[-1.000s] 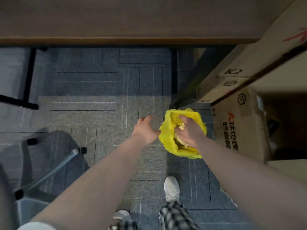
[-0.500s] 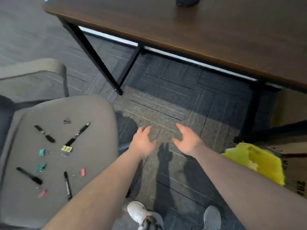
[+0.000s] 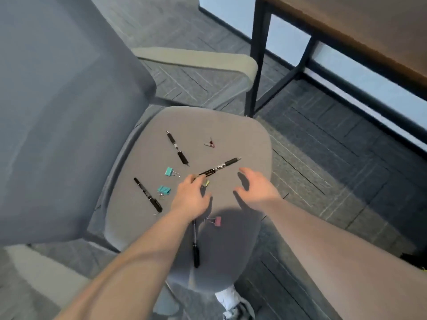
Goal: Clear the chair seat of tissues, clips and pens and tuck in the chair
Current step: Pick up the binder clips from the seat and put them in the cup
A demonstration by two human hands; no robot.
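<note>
backrest point(image 3: 64, 112) blocks left, armrest point(image 3: 196, 58) beyond, seat's point(image 3: 231, 130) right edge open

Grey chair seat point(image 3: 231, 125), black pens point(image 3: 177, 147), teal clips point(image 3: 169, 171), pink clip point(image 3: 217, 221)

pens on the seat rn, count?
4. One toward the backrest, one at the left, one mid-seat at the left hand's fingers, one near the front edge, partly under the left forearm.

1. Seat point(image 3: 242, 139): matt grey woven cloth.
2. Pens point(image 3: 176, 147): glossy black plastic, one with a metal tip.
3. Clips point(image 3: 169, 171): smooth painted bodies, thin wire handles.
4. Floor point(image 3: 323, 158): rough dark carpet tiles.
5. Bench point(image 3: 369, 31): smooth brown wood-look top, matt black metal legs.
</note>
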